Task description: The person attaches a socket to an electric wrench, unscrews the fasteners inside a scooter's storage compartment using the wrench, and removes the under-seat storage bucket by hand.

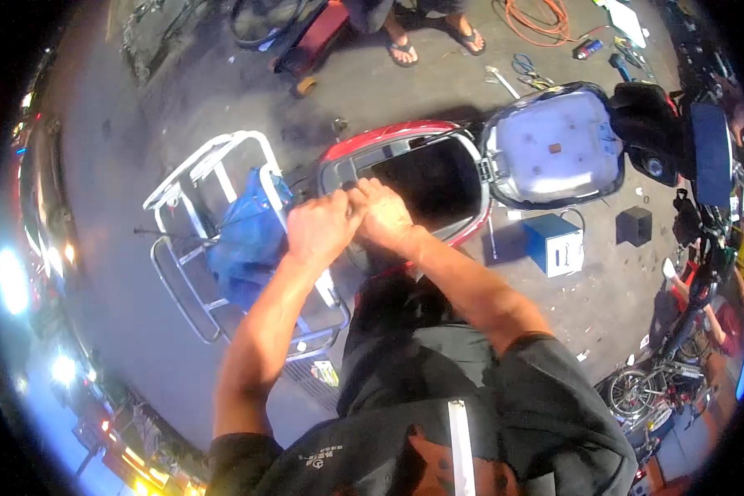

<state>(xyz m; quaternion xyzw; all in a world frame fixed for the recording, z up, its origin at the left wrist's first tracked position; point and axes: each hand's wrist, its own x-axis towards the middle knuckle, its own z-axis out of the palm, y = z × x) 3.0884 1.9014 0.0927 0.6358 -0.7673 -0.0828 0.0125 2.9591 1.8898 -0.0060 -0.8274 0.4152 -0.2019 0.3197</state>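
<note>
My left hand (321,225) and my right hand (382,217) meet at the left end of a red scooter body (388,133), over the grey rim of its open storage well. The fingers of both are curled closed, and what they grip, if anything, is hidden beneath them. Black inside, the storage well (438,178) lies just right of my hands. The seat (554,149) is hinged open to the right, its pale underside facing up. Beside my left hand is a silver metal rack (215,145) with a blue bag or cloth (244,240) across it.
A blue box (550,244) and a dark box (634,226) sit on the ground at right. Someone's sandalled feet (403,51) are beyond the scooter, near a red jack-like tool (318,37). An orange hose (541,21) and a wrench (502,81) lie at upper right.
</note>
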